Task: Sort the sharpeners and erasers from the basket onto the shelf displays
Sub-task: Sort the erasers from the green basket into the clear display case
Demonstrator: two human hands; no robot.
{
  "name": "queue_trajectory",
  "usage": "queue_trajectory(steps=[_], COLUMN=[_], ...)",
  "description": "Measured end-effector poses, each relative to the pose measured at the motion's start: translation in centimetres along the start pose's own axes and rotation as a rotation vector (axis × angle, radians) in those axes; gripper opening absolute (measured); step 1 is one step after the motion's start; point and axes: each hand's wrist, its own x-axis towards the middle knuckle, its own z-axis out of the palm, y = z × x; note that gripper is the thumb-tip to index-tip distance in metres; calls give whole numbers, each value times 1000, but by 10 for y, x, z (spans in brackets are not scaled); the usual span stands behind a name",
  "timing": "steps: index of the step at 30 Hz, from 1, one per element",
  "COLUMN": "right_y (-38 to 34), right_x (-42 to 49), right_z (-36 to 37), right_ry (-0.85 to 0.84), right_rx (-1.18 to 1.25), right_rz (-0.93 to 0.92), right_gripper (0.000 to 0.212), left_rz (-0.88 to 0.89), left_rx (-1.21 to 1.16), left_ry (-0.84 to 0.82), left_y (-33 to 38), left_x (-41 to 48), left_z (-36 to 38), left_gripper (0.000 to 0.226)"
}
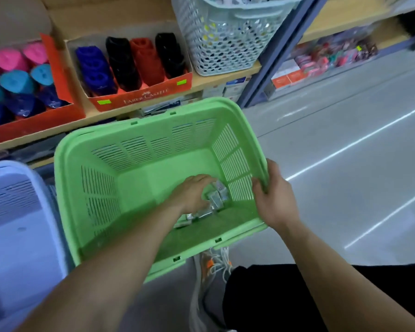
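A green plastic basket [106, 168] fills the middle of the view, tilted toward me. In its lower right corner lie several small silvery wrapped items [216, 200]. My left hand [192, 194] reaches down into the basket and lies over those items, fingers curled among them; whether it grips one is hidden. My right hand [273, 195] grips the basket's right rim, thumb inside. On the wooden shelf [225, 76] behind stands an orange display box [139, 97] with blue, black and red sharpeners, and another box [34, 118] of pink, teal and navy ones at the left.
A pale perforated basket [225, 37] stands on the shelf at the right of the display box. A light blue basket [17, 224] sits at the lower left. Grey floor stretches to the right, with a lower shelf of colourful packs [333, 56]. My shoe [211, 271] shows below the green basket.
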Motion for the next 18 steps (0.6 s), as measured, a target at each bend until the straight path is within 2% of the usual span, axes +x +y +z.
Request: queue_trajectory(steps=[4, 9, 13, 18], right_y=[1, 0, 0, 1], right_x=[1, 3, 2, 2], right_z=[2, 2, 2, 2], right_ry=[6, 2, -1, 0], right_rx=[-1, 3, 31, 49], right_rz=[29, 49, 54, 44], right_gripper=[40, 46, 44, 42], left_rz=[130, 134, 80, 66], left_rx=[44, 177, 117, 106], left_ry=[-42, -49, -82, -149], left_y=[6, -1, 6, 12], left_x=[35, 36, 32, 34], left_z=[13, 24, 26, 22], left_gripper=[83, 72, 71, 55])
